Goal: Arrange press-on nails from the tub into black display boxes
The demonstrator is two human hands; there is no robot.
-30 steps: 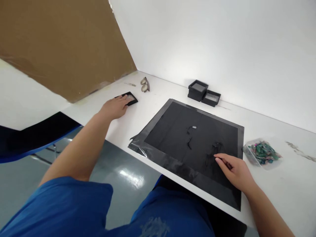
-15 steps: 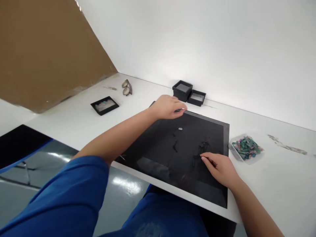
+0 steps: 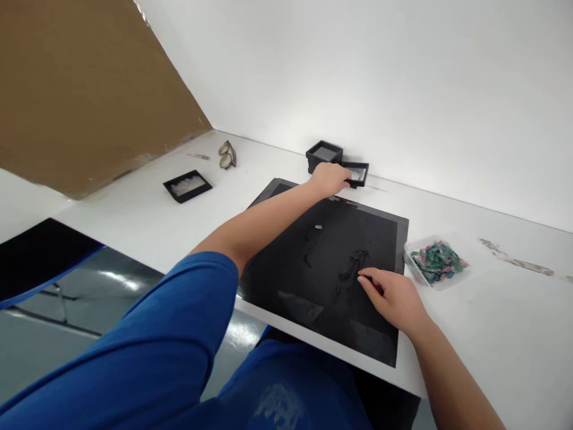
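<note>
My left hand (image 3: 330,179) reaches over the black mat (image 3: 326,280) to its far side. Its fingers are closed at the near left edge of a small black tray (image 3: 360,174) with pale contents; my hand partly hides the tray. My right hand (image 3: 394,297) rests over the right part of the mat with thumb and index finger pinched together. What lies between them, if anything, is too small to make out. Thin dark strands (image 3: 351,272) lie just left of those fingertips. A small whitish piece (image 3: 318,227) is on the mat.
A taller black box (image 3: 324,152) stands beside the small tray, against the wall. Right of the mat sits a clear container (image 3: 439,263) of green and pink pieces. Another black tray (image 3: 187,186) and a pair of glasses (image 3: 227,155) lie on the left of the white table.
My left hand has moved from above the mat's far edge, right and back to the small black tray. My right hand stays pinched at about the same place. The view has shifted slightly.
</note>
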